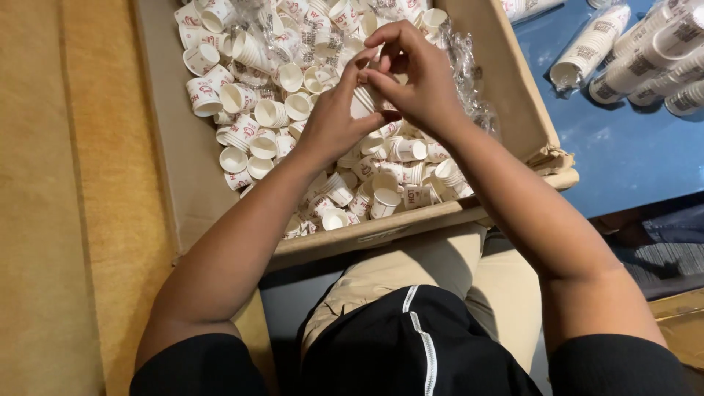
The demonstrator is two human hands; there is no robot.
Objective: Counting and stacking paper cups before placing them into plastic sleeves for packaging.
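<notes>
Blue tabletop lies beside the open brown cardboard box. Above it, left hand and right hand pinch a small white paper cup stack together, fingers clamped, keeping cups nested over the loose white paper cups.

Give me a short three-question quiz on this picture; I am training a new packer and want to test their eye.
1. True or false: both hands hold a small stack of cups above the cardboard box.
2. What fills the box? A) loose paper cups B) bottles C) lids
3. On which surface do the wrapped cup sleeves lie?

Key: 1 true; 2 A; 3 the blue surface right of the box.
</notes>
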